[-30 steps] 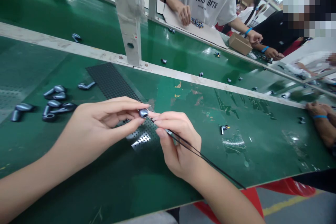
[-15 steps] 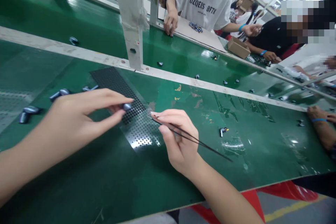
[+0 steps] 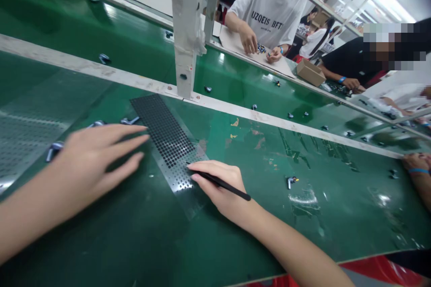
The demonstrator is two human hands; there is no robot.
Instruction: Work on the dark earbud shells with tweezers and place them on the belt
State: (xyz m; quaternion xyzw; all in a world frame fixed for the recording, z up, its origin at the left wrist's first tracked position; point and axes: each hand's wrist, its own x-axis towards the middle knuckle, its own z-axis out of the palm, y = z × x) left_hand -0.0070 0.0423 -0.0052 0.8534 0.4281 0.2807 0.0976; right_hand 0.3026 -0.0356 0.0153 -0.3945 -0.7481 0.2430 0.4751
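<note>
My right hand (image 3: 218, 186) grips black tweezers (image 3: 235, 192), tips at the perforated sheet (image 3: 164, 136). My left hand (image 3: 97, 157) lies open beside that sheet, fingers spread, near a metal part (image 3: 54, 150).

Three blue-grey metal earphone parts (image 3: 54, 151) lie toward the left of the counter (image 3: 256, 228), with one perforated metal sheet (image 3: 166, 143) just beside them. One pair of black tweezers (image 3: 236, 192) sits in the right hand (image 3: 218, 187), and one cardboard box (image 3: 310, 72) stands beyond the counter.
</note>
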